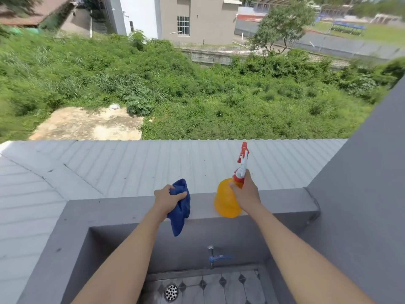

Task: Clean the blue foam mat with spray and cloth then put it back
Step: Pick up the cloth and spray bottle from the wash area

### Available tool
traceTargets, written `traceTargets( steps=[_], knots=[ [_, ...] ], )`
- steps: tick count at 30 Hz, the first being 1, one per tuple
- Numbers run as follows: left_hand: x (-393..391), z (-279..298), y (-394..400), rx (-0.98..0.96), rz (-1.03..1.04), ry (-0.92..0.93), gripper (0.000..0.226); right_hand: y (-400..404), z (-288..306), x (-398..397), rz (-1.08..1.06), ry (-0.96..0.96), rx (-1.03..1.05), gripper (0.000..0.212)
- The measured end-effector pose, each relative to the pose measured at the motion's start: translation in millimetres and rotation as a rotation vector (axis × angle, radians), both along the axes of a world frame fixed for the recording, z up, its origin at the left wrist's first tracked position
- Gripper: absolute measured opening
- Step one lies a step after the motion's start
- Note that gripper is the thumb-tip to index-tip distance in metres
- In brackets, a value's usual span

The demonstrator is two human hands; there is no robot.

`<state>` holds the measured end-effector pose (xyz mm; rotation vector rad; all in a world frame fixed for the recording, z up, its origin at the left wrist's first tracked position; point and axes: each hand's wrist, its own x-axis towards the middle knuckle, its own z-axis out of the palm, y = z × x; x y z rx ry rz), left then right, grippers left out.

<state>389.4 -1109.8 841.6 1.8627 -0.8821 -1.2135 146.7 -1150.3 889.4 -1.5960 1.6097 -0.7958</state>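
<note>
My left hand (167, 198) grips a dark blue cloth (180, 212) at the top of the grey parapet ledge (122, 208); the cloth's lower part hangs down the inner wall. My right hand (245, 190) is closed around the neck of an orange spray bottle (225, 201) with a red and white trigger head, which stands upright on the same ledge. No blue foam mat is in view.
Below the ledge, a blue-handled tap (215, 256) sticks out of the grey wall above a tiled floor with a round drain (171, 292). A grey wall (361, 194) rises on the right. Beyond the ledge lie a corrugated roof (131, 163) and greenery.
</note>
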Motion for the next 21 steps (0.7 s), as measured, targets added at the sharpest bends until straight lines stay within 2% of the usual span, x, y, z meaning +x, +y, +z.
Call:
traceTargets(
  steps=[3,5,8,10,12,17,21],
  knots=[
    [-10,3,-2,-0.090,-0.056,-0.383,0.032,-6,0,-1,0.005,0.013,0.002,0.032],
    [-15,7,-2,-0.098,-0.122,-0.531,0.034,-8,-2,-1,0.013,0.018,0.010,0.032],
    [-10,6,-9,0.002,-0.171,-0.393,0.052,-9,-3,-1,0.024,0.023,0.018,0.034],
    [-3,8,-16,0.053,-0.244,-0.370,0.048,-15,-1,2,0.026,0.032,0.021,0.037],
    [-1,8,-18,0.011,-0.260,-0.334,0.039,-18,1,3,0.032,0.042,0.026,0.040],
    [-20,18,-14,-0.250,-0.103,-0.099,0.030,-20,2,3,0.029,0.042,0.027,0.041],
    [-36,10,-23,-0.201,0.112,0.284,0.026,-21,-1,3,0.017,0.036,0.034,0.040]
  ],
)
